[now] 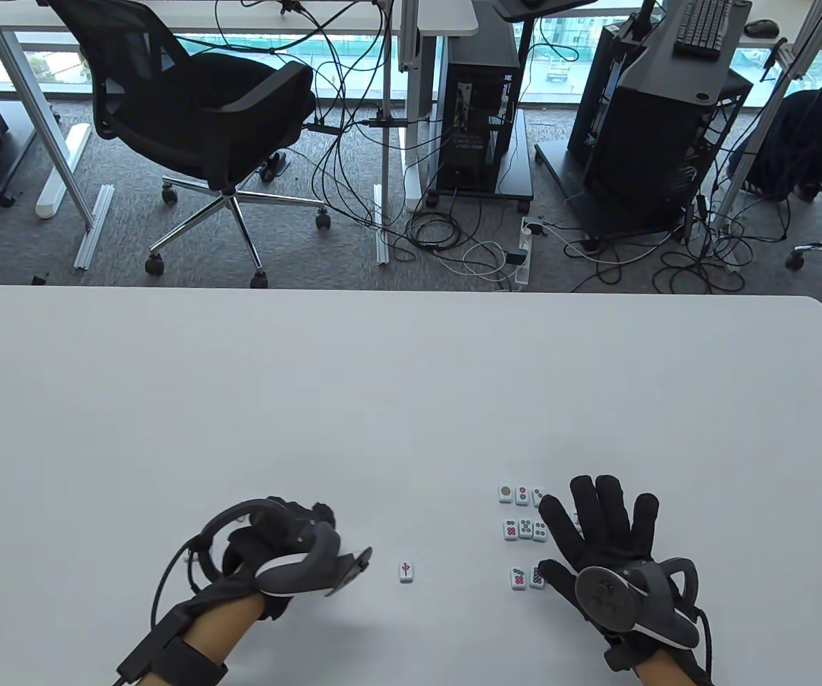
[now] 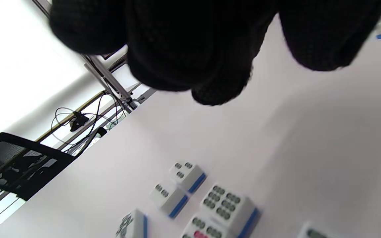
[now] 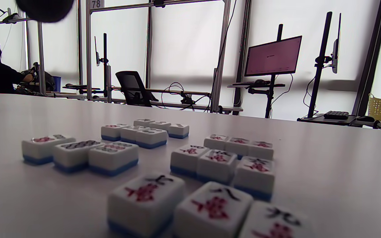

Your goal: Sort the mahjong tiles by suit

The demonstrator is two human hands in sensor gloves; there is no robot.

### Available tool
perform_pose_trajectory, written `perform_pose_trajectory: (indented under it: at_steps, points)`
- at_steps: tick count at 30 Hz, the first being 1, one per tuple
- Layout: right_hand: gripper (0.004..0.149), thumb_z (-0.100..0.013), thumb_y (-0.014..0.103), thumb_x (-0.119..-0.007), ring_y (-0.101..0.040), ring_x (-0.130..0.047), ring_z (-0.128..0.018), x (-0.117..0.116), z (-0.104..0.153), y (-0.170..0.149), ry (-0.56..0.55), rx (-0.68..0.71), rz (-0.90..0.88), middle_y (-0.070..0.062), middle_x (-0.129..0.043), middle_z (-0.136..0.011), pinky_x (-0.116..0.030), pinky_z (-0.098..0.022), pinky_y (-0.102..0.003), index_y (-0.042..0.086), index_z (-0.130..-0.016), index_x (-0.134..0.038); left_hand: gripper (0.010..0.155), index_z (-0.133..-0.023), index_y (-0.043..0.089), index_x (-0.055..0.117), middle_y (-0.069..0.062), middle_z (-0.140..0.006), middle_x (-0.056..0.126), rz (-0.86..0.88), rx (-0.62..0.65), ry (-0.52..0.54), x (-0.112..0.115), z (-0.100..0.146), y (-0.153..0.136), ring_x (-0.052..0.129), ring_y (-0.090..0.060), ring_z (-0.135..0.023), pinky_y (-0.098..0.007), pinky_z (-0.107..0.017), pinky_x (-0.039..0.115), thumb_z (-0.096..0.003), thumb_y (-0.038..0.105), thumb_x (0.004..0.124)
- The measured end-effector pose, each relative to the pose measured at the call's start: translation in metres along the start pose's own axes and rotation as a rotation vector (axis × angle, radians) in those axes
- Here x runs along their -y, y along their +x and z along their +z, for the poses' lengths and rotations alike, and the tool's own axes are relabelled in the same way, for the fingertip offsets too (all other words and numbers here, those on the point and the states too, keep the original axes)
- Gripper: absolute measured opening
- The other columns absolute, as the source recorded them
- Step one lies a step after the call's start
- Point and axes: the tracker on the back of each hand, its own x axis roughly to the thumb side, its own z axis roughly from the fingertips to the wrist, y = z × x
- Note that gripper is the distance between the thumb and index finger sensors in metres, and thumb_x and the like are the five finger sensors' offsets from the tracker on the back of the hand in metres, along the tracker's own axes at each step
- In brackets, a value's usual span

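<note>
My right hand lies flat with its fingers spread over the right part of a block of white mahjong tiles set in three short rows. It holds nothing. The right wrist view shows those rows from table height: red-character tiles in front, dot tiles to the left, and one fingertip at the top edge. A lone tile with a red mark lies between the hands. My left hand hovers left of it, its fingers loosely curled with nothing seen in them. Dot tiles appear below them.
The white table stretches wide behind and to the left of the tiles. Its far edge borders a floor with an office chair, cables and computer stands.
</note>
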Motion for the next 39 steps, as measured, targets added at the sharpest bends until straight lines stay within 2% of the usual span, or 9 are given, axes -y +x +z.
perform_pose_trajectory:
  at_steps: [4, 11, 14, 18, 24, 27, 31, 35, 39]
  points:
    - [0.076, -0.051, 0.063, -0.055, -0.038, 0.005, -0.103, 0.000, 0.001, 0.000, -0.003, -0.001, -0.001, -0.008, -0.001, -0.118, -0.005, -0.070, -0.070, 0.039, -0.109, -0.011, 0.069, -0.089, 0.026, 0.079, 0.011, -0.060, 0.102, 0.053, 0.080, 0.092, -0.020, -0.021, 0.035, 0.103, -0.010, -0.031, -0.037, -0.036, 0.088, -0.0280, 0.059, 0.085]
    - [0.076, -0.051, 0.063, -0.055, -0.038, 0.006, -0.103, 0.000, 0.001, -0.001, -0.016, 0.003, -0.013, -0.008, -0.001, -0.118, -0.005, -0.070, -0.070, 0.039, -0.109, -0.011, 0.070, -0.087, 0.024, 0.081, 0.009, -0.057, 0.103, 0.034, 0.187, 0.045, -0.023, -0.048, 0.077, 0.103, -0.011, -0.028, -0.038, -0.034, 0.087, -0.0279, 0.061, 0.083]
    - [0.076, -0.051, 0.063, -0.055, -0.038, 0.005, -0.103, 0.000, 0.001, -0.001, -0.015, 0.003, -0.014, -0.008, -0.001, -0.118, -0.005, -0.070, -0.070, 0.039, -0.109, -0.011, 0.068, -0.086, 0.024, 0.082, 0.009, -0.056, 0.103, 0.010, 0.188, 0.014, -0.017, -0.053, 0.081, 0.103, -0.011, -0.028, -0.038, -0.034, 0.088, -0.0287, 0.060, 0.083]
    - [0.077, -0.051, 0.063, -0.055, -0.038, 0.005, -0.103, 0.000, 0.001, -0.001, -0.013, 0.005, -0.013, -0.008, -0.001, -0.118, -0.005, -0.070, -0.070, 0.039, -0.109, -0.011, 0.065, -0.083, 0.018, 0.083, 0.009, -0.055, 0.103, 0.106, 0.201, -0.023, -0.013, -0.055, 0.079, 0.103, -0.011, -0.027, -0.037, -0.033, 0.088, -0.0311, 0.056, 0.083]
    - [0.076, -0.051, 0.063, -0.055, -0.038, 0.005, -0.104, -0.001, 0.001, -0.001, -0.006, 0.008, -0.004, -0.008, -0.001, -0.118, -0.005, -0.070, -0.070, 0.039, -0.109, -0.011, 0.063, -0.082, 0.018, 0.084, 0.010, -0.055, 0.103, 0.149, 0.219, -0.010, -0.011, -0.054, 0.075, 0.103, -0.010, -0.027, -0.037, -0.034, 0.088, -0.0293, 0.053, 0.087]
    - [0.076, -0.051, 0.063, -0.055, -0.038, 0.005, -0.103, 0.000, 0.001, -0.001, -0.008, 0.007, -0.003, -0.008, -0.001, -0.118, -0.005, -0.070, -0.070, 0.039, -0.109, -0.011, 0.063, -0.082, 0.020, 0.084, 0.011, -0.056, 0.102, 0.142, 0.200, 0.017, -0.011, -0.043, 0.056, 0.103, -0.009, -0.029, -0.037, -0.035, 0.088, -0.0287, 0.052, 0.088]
    - [0.077, -0.051, 0.063, -0.055, -0.038, 0.005, -0.103, -0.001, 0.001, -0.001, -0.007, 0.006, -0.005, -0.008, -0.001, -0.118, -0.005, -0.070, -0.070, 0.039, -0.109, -0.011, 0.062, -0.083, 0.022, 0.083, 0.012, -0.058, 0.102, 0.126, 0.086, 0.038, -0.006, -0.018, 0.010, 0.103, -0.009, -0.032, -0.037, -0.037, 0.088, -0.0284, 0.052, 0.088]
    - [0.076, -0.051, 0.063, -0.055, -0.038, 0.005, -0.104, -0.003, 0.001, -0.002, 0.004, 0.007, 0.001, -0.008, -0.001, -0.118, -0.005, -0.070, -0.070, 0.039, -0.109, -0.011, 0.062, -0.084, 0.023, 0.083, 0.013, -0.059, 0.102, 0.154, -0.092, -0.044, 0.014, 0.015, -0.050, 0.104, -0.009, -0.034, -0.037, -0.039, 0.088, -0.0282, 0.051, 0.089]
    - [0.076, -0.051, 0.063, -0.055, -0.038, 0.005, -0.103, -0.003, 0.001, -0.002, 0.010, 0.005, 0.009, -0.008, -0.001, -0.118, -0.006, -0.070, -0.070, 0.039, -0.109, -0.011, 0.062, -0.084, 0.023, 0.083, 0.012, -0.060, 0.102, 0.179, -0.239, -0.146, 0.043, 0.043, -0.093, 0.104, -0.010, -0.034, -0.037, -0.039, 0.088, -0.0282, 0.050, 0.090]
